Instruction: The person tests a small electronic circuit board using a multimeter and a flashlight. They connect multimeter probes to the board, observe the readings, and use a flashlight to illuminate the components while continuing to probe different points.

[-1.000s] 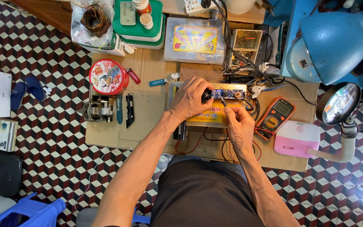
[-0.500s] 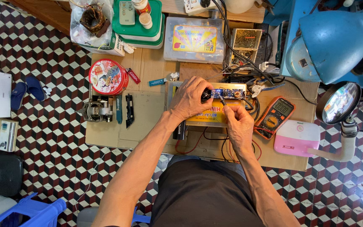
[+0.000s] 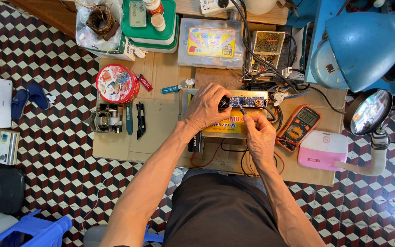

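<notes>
Near the left edge of the bench [image 3: 161, 137] a round red tin [image 3: 117, 83] is lying, with a small motor [image 3: 104, 120] just below it. Toward the middle, the left hand [image 3: 205, 106] is curling its fingers around a small blue circuit board [image 3: 248, 101], steadying it over a yellow box [image 3: 225, 126]. The right hand [image 3: 260, 136] is pinching a thin probe [image 3: 241, 109], its tip touching the board. Toward the right edge an orange multimeter [image 3: 299, 126] is lying beside a pink box [image 3: 322, 150].
</notes>
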